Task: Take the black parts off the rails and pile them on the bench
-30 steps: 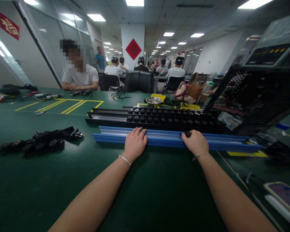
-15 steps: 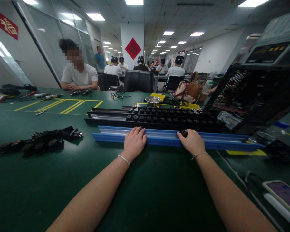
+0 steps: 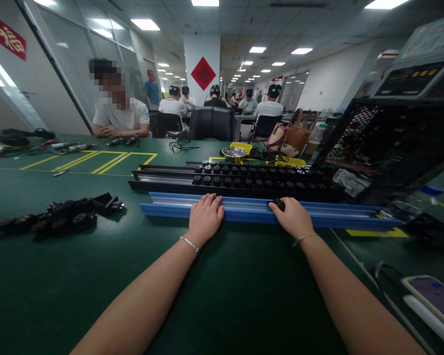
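A long blue channel rail (image 3: 166, 209) lies crosswise on the green table in front of me. My left hand (image 3: 206, 217) grips it left of the middle, fingers over the trough and thumb at the near wall. Further right, my right hand (image 3: 294, 217) pinches a small black part (image 3: 280, 204) at the channel; most of that part is hidden by the fingers. Just behind the blue rail are black channel rails (image 3: 163, 186) with rows of small black parts (image 3: 239, 182) set in them.
Black part strips (image 3: 64, 217) lie at left. A metal dish (image 3: 234, 152) and yellow trays (image 3: 290, 161) sit behind the rails. An open computer case (image 3: 395, 143) stands at right, a phone (image 3: 434, 298) in front of it. Across the table sits a person (image 3: 120, 116).
The view has shifted very slightly. Both hands stay in the same places on the blue channel rail, and the black part is still in my right fingers.
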